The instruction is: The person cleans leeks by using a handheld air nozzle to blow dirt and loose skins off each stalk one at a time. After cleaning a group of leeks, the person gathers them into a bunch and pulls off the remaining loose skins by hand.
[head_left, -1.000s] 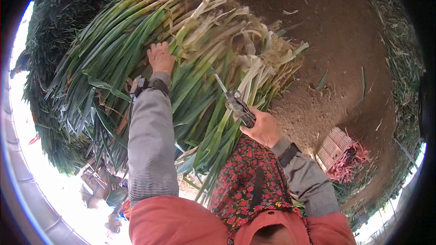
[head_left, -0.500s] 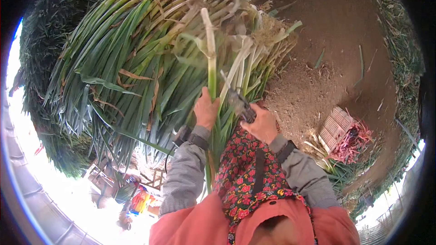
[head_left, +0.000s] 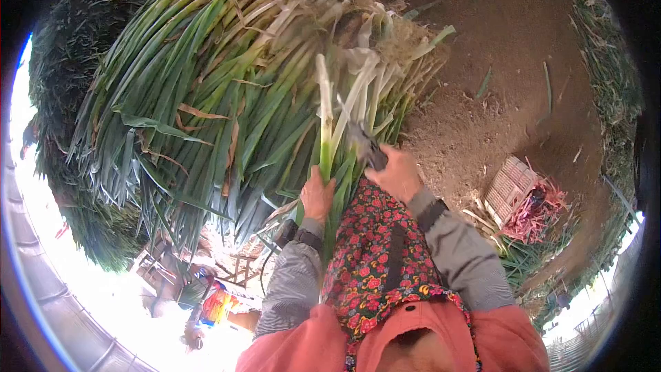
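My left hand [head_left: 317, 196] is closed around the green part of a long green onion [head_left: 326, 107], whose pale stalk points away from me. In my right hand [head_left: 399, 178] is an air blow gun [head_left: 365, 143], dark-bodied with a thin metal nozzle angled up and left. Its tip is close to the right side of the stalk. Beyond both hands lies a large heap of green onions [head_left: 227, 96], leaves toward the left and roots toward the far right. Several loose pale stalks lie beside the held one.
At the right, a woven basket [head_left: 511, 189] lies tipped with pink strips [head_left: 536, 215] at its mouth. Brown soil [head_left: 509, 89] carries scattered leaf scraps. Dark green piles [head_left: 69, 110] line the far left. A floral apron [head_left: 385, 248] covers my front.
My left hand has shifted slightly down and right with the green onion. The stalk's upper end now sits lower, and the loose skin flapping beside it is gone. The blow gun stays close by.
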The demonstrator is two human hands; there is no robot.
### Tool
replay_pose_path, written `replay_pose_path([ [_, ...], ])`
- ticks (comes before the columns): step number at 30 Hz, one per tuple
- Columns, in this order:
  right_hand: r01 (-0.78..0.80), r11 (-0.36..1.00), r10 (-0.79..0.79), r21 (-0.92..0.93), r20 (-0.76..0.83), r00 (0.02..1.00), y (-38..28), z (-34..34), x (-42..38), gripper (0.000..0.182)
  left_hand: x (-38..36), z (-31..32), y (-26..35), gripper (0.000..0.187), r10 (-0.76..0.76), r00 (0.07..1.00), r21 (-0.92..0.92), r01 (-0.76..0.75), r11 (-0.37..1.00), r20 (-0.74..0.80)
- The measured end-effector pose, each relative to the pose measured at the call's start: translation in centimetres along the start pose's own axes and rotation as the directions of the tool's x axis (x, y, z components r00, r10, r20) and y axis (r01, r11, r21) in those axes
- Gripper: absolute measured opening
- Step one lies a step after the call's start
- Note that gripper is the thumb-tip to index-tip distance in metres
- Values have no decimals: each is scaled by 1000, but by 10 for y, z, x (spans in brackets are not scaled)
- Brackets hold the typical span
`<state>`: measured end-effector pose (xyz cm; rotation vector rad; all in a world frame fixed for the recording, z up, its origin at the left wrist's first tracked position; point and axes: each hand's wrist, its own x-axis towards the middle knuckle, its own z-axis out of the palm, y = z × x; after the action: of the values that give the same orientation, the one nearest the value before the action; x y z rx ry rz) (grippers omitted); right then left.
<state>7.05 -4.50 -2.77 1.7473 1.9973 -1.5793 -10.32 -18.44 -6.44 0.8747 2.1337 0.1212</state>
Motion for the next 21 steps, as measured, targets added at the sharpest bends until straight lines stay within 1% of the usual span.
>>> replay_pose_path([
  [1,-5,1000,6,-13,58,998,2,-5,-19,44,-3,2,-1,42,-29,1000,-3,29,1000,12],
  [2,-30,998,40,-61,156,987,3,-9,-40,49,-3,5,-4,43,-16,1000,-1,16,1000,16],
  [4,-12,998,20,-58,133,991,13,2,-59,52,0,10,-9,44,17,1000,4,-17,1000,22],
  [5,-4,999,10,-52,122,993,17,7,-63,53,0,12,-9,45,7,999,-15,-6,1000,35],
  [6,-61,996,73,-72,169,983,3,2,-49,55,0,13,-9,45,-5,999,-31,6,999,45],
  [9,-31,996,35,-79,48,998,4,23,10,55,0,11,-9,47,-9,996,-59,14,998,84],
  [10,-32,998,33,-55,18,999,5,24,20,55,-1,10,-9,47,-4,995,-68,11,998,103],
  [12,-36,999,36,-10,-53,998,6,22,31,55,-3,14,-19,61,38,997,-47,-35,998,71],
  [13,-32,999,32,-28,-4,999,5,16,20,54,-1,13,-18,68,65,997,-43,-63,997,49],
  [15,-25,997,32,-70,104,994,3,3,-25,52,-2,10,-16,67,45,997,-59,-42,997,58],
  [16,-48,996,58,-80,134,989,3,1,-35,52,-3,8,-15,66,34,997,-66,-30,997,63],
  [18,-96,991,114,-97,194,974,3,-1,-46,52,3,22,-31,63,73,995,-98,-66,993,63],
  [19,-84,992,95,-95,126,988,9,7,-36,51,3,24,-34,62,91,994,-110,-84,990,65],
  [21,-52,995,51,-91,-15,999,25,28,7,50,2,27,-35,59,75,984,-202,-41,979,162],
])
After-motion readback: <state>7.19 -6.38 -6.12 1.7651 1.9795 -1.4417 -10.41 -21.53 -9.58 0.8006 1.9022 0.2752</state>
